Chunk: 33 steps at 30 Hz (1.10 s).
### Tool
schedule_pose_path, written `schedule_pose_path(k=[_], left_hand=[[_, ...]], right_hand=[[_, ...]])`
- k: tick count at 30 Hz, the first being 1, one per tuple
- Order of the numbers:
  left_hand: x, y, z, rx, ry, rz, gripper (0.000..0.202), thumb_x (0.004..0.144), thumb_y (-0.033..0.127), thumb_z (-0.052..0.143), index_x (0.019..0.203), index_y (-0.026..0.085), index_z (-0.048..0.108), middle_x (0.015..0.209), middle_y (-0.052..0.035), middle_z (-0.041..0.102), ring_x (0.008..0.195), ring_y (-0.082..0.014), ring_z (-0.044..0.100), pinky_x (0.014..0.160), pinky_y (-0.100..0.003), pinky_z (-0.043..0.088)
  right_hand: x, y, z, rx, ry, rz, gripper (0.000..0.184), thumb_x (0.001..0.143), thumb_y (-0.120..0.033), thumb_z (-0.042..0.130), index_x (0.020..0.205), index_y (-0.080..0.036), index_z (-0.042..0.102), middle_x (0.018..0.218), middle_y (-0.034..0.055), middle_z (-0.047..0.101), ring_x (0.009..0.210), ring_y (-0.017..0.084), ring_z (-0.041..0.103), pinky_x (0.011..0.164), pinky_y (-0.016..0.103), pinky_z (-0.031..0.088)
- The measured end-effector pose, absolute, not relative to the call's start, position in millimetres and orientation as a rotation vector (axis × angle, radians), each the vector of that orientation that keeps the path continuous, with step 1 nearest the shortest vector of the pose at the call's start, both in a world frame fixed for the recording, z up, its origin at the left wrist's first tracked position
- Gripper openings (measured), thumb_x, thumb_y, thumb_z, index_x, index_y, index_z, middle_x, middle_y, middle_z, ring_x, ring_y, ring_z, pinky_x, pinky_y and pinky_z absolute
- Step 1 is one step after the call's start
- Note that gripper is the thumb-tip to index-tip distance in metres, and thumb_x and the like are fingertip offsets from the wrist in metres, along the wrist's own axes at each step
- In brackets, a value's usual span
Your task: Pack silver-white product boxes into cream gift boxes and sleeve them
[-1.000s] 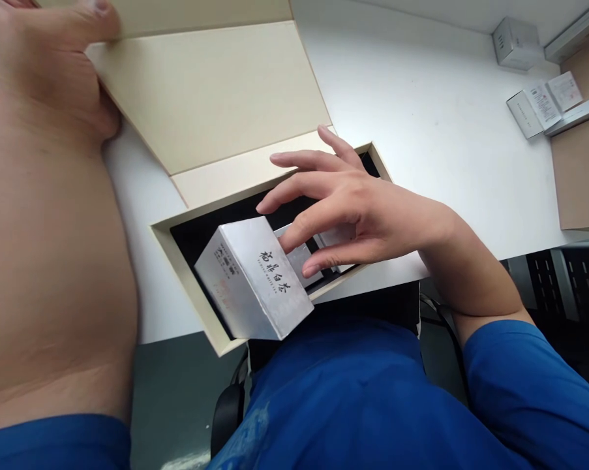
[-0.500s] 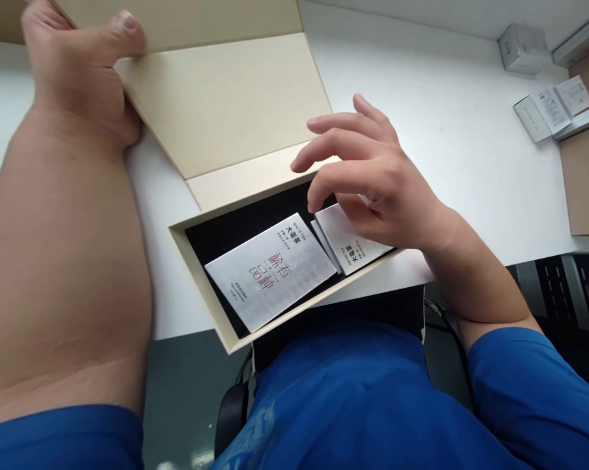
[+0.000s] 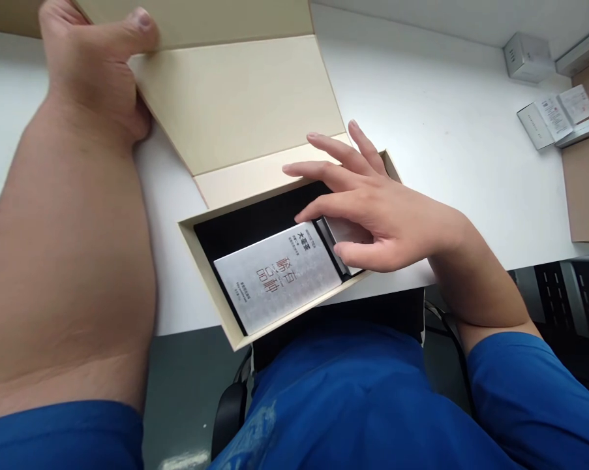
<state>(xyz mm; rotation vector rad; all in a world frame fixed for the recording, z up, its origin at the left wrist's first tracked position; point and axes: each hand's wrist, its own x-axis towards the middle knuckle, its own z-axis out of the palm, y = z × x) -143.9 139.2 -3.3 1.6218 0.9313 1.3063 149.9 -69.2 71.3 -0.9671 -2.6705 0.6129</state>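
Observation:
A beige gift box (image 3: 201,251) with a black lining lies open at the table's near edge. My left hand (image 3: 96,65) pinches its raised lid (image 3: 235,98), thumb on the inside face. A silver tea box (image 3: 277,275) with red characters lies flat in the left of the tray. My right hand (image 3: 372,202) rests with fingers spread flat on a second silver box (image 3: 340,230) in the right of the tray, pressing it down. That box is mostly hidden under the palm.
The white table (image 3: 445,111) runs to the right. At the far right lie small silver boxes (image 3: 528,57), printed cartons (image 3: 548,117) and a brown cardboard sheet (image 3: 585,189). My blue shirt fills the foreground, with a dark chair beneath.
The first silver box, tilted on edge a second ago, now lies flat in the tray. My right hand lifted, then came down flat on the second box. The left hand keeps holding the lid.

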Motion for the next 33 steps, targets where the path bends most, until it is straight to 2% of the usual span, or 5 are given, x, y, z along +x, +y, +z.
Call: schedule_pose_path(k=[5,10,17,25,33], left_hand=[[-143.6,138.9,-2.7,1.617,1.017,1.283,0.019,0.077,0.022,0.065,0.086,0.022,0.048,0.132,0.0082,0.075,0.137,-0.0167,0.066,0.131,-0.042,0.039],[-141.9,136.0,-1.2,1.623,0.926,1.304,0.018,0.077,0.016,0.067,0.089,0.019,0.055,0.137,0.0023,0.074,0.141,-0.0227,0.064,0.135,-0.046,0.033],[-144.1,141.8,-4.7,1.622,0.938,1.294,0.026,0.072,0.018,0.066,0.097,0.017,0.059,0.138,0.002,0.073,0.151,-0.0271,0.056,0.138,-0.05,0.027],[-139.0,131.8,2.0,1.684,1.055,1.262,0.021,0.075,0.029,0.066,0.088,0.022,0.051,0.135,0.0033,0.073,0.144,-0.0241,0.061,0.133,-0.047,0.036],[-138.2,131.4,3.1,1.653,1.075,1.26,0.018,0.082,0.02,0.06,0.1,0.019,0.058,0.145,0.0045,0.071,0.139,-0.0181,0.066,0.132,-0.04,0.039]], right_hand=[[151.9,-66.0,73.8,-0.955,-2.663,0.672,0.038,0.092,-0.042,0.068,0.127,-0.029,0.075,0.169,0.0044,0.05,0.171,0.043,0.018,0.136,0.076,-0.006],[146.8,-68.0,74.0,-1.027,-2.667,0.652,0.031,0.1,-0.045,0.059,0.114,-0.025,0.078,0.167,0.0048,0.053,0.17,0.042,0.021,0.138,0.074,-0.003],[135.7,-74.3,66.8,-1.175,-2.561,0.534,0.047,0.096,-0.072,0.06,0.087,-0.029,0.078,0.147,0.002,0.066,0.167,0.036,0.031,0.144,0.049,-0.008],[141.2,-71.5,77.7,-1.056,-2.727,0.564,0.071,0.089,-0.091,0.06,0.098,-0.023,0.08,0.164,0.0123,0.053,0.169,0.045,0.024,0.139,0.071,0.0],[140.1,-73.3,64.9,-1.052,-2.665,0.434,0.063,0.085,-0.086,0.067,0.086,-0.025,0.08,0.163,0.0077,0.056,0.166,0.044,0.031,0.142,0.061,0.002]])
